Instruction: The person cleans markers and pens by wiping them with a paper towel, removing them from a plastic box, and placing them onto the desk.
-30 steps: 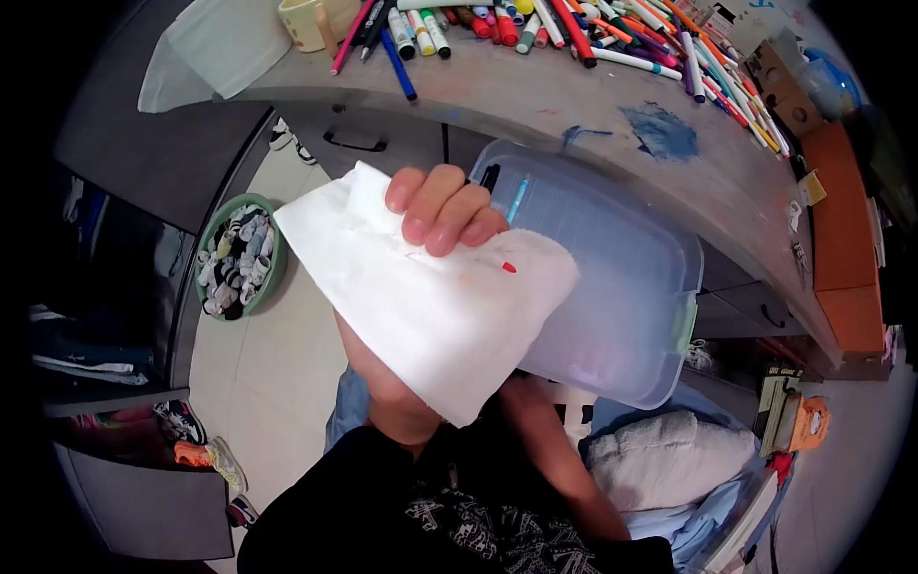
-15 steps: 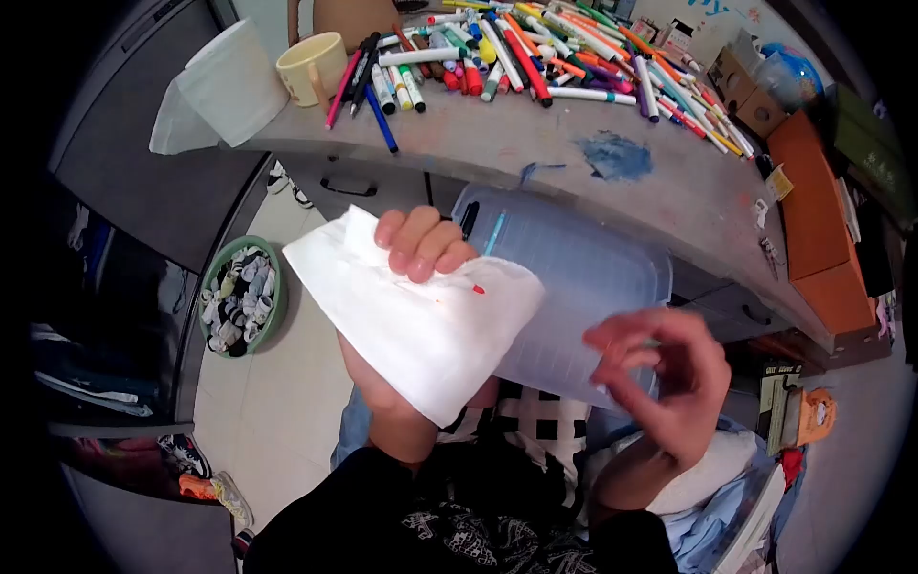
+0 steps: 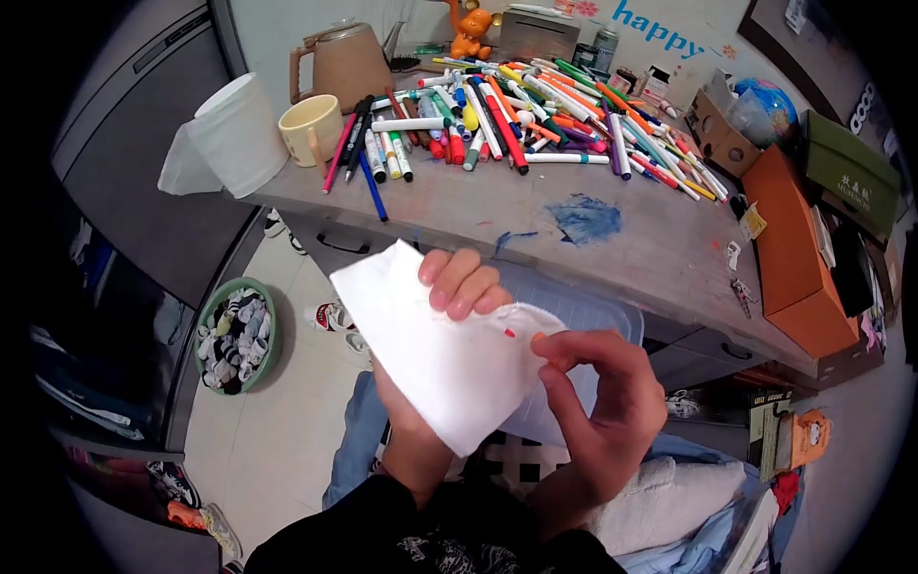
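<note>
A white paper towel (image 3: pixel 459 373) with a small red mark near its upper right edge is spread in front of me. My left hand (image 3: pixel 464 287) grips it from behind, with the fingers curled over the top edge. At the right edge of the sheet, my right hand (image 3: pixel 612 392) has its thumb and index finger pinched together on the paper. Behind the hands, under the desk edge, is a translucent plastic bin (image 3: pixel 620 330), partly hidden by the towel and my right hand.
On the grey desk (image 3: pixel 459 210) lie a big heap of markers (image 3: pixel 535 105), a paper towel roll (image 3: pixel 244 143), a yellow mug (image 3: pixel 311 129) and a brown kettle (image 3: pixel 344 62). An orange box (image 3: pixel 798 258) stands at right. A green basin of socks (image 3: pixel 273 330) sits on the floor.
My right hand has moved left and up to the towel's edge, its fingers closing there. The towel and left hand have shifted slightly right and down as the view tilted up.
</note>
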Tool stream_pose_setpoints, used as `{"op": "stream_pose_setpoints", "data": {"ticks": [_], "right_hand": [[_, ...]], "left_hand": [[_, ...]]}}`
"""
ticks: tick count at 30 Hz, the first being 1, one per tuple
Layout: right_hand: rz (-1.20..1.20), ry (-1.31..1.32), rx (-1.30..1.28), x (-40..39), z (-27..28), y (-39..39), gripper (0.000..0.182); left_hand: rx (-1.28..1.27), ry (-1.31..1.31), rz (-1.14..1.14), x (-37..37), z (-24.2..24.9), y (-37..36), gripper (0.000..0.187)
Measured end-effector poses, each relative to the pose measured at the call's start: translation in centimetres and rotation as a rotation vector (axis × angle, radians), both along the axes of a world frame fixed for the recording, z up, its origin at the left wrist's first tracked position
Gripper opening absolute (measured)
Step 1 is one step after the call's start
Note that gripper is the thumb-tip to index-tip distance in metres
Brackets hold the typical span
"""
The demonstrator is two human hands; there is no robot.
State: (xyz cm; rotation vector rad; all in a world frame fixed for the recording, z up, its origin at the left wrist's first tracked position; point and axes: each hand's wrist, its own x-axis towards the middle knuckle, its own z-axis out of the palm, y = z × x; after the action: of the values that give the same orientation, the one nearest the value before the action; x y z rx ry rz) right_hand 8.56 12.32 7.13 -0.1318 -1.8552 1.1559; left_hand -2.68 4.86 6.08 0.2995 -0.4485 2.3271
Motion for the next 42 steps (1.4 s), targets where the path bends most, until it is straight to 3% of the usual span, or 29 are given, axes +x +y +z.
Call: {"op": "stream_pose_setpoints", "data": {"ticks": [4,7,12,15,19,21,22,24,27,42], "right_hand": [[-0.059,0.046,-0.294,-0.3,-2.0,-1.0,0.034],[0.079,0.105,-0.453,-0.3,-2.6,-1.0,0.03],[-0.11,0.185,-0.226,-1.1,-3.5,-0.5,0.021],[0.0,0.094,-0.307,-0.6,-3.4,0.1,0.023],[-0.084,0.121,-0.29,-0.8,-4.1,-0.1,0.023],[0.05,0.09,-0.074,-0.5,-4.3,1.3,0.027],[0.055,0.089,-0.077,-0.6,-4.0,1.7,0.027],[0.082,-0.093,0.159,-0.7,-3.1,2.2,0.031],[0.078,-0.068,0.0,-0.6,-3.6,1.2,0.032],[-0.038,0.067,0.006,-1.3,-4.7,0.8,0.031]], "left_hand": [[-0.056,0.009,-0.004,-0.2,-1.6,0.0,0.024],[-0.139,0.0,0.035,0.1,-1.6,0.2,0.026],[-0.251,0.053,-0.001,0.5,-1.4,0.9,0.029],[-0.272,0.114,-0.024,0.3,-2.4,1.5,0.028],[-0.337,0.146,-0.033,0.2,-2.8,2.2,0.022],[-0.175,0.163,-0.069,-0.3,-3.6,2.4,0.015],[-0.179,0.161,-0.065,-0.4,-3.6,2.3,0.015],[-0.291,0.109,-0.033,-0.5,-3.6,2.3,0.013],[-0.334,0.086,-0.037,-0.4,-3.6,2.4,0.012],[-0.267,0.125,0.062,0.3,-3.3,2.3,0.017]]}}
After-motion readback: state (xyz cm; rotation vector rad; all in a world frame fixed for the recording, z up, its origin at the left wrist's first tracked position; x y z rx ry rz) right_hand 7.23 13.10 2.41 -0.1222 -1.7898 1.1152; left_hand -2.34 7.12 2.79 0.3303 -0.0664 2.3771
